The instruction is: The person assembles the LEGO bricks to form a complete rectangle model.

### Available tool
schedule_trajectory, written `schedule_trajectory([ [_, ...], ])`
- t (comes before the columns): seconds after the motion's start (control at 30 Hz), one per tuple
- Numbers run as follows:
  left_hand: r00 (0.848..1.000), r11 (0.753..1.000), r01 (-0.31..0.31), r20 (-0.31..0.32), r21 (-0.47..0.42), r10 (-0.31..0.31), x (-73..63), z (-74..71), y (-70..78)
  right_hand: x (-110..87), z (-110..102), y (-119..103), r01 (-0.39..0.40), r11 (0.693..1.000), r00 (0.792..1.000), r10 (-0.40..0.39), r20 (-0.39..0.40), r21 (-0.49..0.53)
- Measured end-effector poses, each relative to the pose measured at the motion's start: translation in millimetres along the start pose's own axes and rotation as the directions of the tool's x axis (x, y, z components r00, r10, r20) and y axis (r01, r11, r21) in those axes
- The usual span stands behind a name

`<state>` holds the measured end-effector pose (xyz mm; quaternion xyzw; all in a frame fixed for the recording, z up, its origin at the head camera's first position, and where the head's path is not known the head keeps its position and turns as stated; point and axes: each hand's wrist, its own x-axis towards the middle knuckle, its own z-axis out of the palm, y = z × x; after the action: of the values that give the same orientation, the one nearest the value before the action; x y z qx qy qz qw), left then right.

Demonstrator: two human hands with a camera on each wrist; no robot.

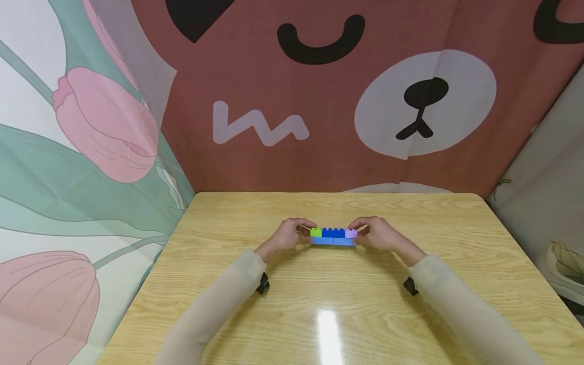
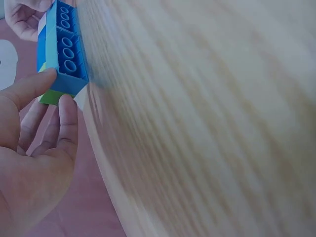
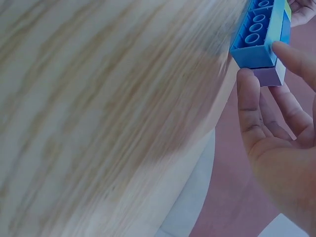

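Observation:
Both hands hold a two-layer row of toy building bricks by its ends, over the table's far half. Two light blue bricks (image 1: 322, 241) lie end to end as the lower layer. On top sit a lime green brick (image 1: 316, 233) at the left, a dark blue brick (image 1: 333, 233) in the middle and a lilac brick (image 1: 351, 234) at the right. My left hand (image 1: 286, 234) pinches the green end between thumb and fingers; my right hand (image 1: 379, 234) does the same at the lilac end. In the left wrist view, the hollow underside of the light blue bricks (image 2: 69, 52) shows, with round tubes.
The wood-grain table (image 1: 337, 284) spreads around the hands. Behind its far edge hangs a reddish-brown cloth (image 1: 255, 167) with a bear's face, and to the left a tulip-print cloth (image 1: 109, 126). Black wrist-worn devices (image 1: 263, 284) show beneath both sleeves.

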<state>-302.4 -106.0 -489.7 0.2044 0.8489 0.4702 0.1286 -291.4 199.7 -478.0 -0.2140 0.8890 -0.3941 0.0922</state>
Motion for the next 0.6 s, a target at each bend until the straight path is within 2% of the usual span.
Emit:
schedule_trajectory([
  [0.23,0.998,0.998,0.065,0.017,0.012,-0.065,0.8,-1.5,2.5,0.8,-1.8,1.2,-0.016,1.000,0.999,0.016,0.033,0.005],
  [0.6,0.999,0.999,0.047,0.011,-0.014,-0.046,1.0,-0.9,0.8,1.1,-3.9,4.7,-0.025,1.000,0.999,0.025,0.040,0.006],
])
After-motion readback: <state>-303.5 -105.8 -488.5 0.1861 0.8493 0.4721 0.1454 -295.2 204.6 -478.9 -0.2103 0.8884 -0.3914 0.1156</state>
